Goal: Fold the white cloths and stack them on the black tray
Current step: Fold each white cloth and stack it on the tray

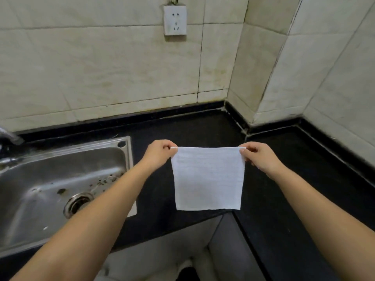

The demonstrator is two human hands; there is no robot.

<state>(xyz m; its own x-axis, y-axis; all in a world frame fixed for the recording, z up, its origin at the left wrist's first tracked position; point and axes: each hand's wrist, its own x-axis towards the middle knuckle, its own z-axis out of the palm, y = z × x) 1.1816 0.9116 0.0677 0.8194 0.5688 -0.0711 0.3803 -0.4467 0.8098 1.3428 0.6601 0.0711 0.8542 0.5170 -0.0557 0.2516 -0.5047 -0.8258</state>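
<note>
Cloth [208, 179] up in the air, pinched at both top corners, hanging flat over the black counter [284, 189] just right of the sink [60, 179]. Left hand [160, 154] pinching the top left corner between thumb and forefinger, rest of the fingers curled in. Right hand [258, 158] doing the same on the top right corner. Top edge pulled taut between them, bottom edge dangling free and fairly straight.

Looks light and thin, terry-ish weave, totally limp. Zero stiffness, so no holding shape alone; probably flops wherever gravity says once a corner is let go. Not slippery by the look of it, not fragile either, so a light pinch is plenty. No need to squeeze hard.

Best holds: the corners, exactly as now. Probably easiest to lower onto the counter to get a crisp crease, or bring the top corners together for a mid-air fold, keeping the edges lined up. Grabbing mid-edge would likely just bunch it.

No tray anywhere in view, and no other cloths either, so can't tell where the stack goes. Wall socket [175, 20] up above, nothing to do with any of it.
</note>
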